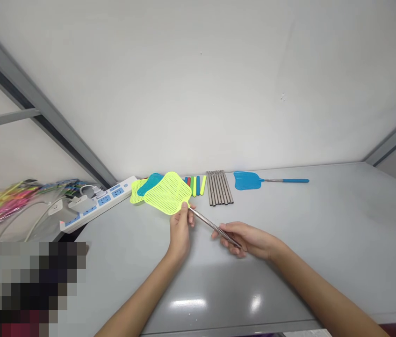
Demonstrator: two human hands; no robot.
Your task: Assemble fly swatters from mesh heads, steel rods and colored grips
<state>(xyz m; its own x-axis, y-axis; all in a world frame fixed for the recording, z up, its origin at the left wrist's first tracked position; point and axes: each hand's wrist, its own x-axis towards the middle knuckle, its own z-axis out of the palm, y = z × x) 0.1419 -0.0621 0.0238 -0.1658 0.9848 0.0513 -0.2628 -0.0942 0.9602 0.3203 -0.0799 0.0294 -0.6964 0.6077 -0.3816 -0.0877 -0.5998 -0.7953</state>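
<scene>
Where the yellow head [168, 193] sits just left of centre frame, your left hand [179, 230] pinches it at its joint with the rod [206, 220], whose long axis slants down rightward into your right hand [246, 238], the fingers holding its lower end.

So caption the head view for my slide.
Left hand grips a yellow swatter head where it meets a metal rod; right hand holds the other end.
</scene>
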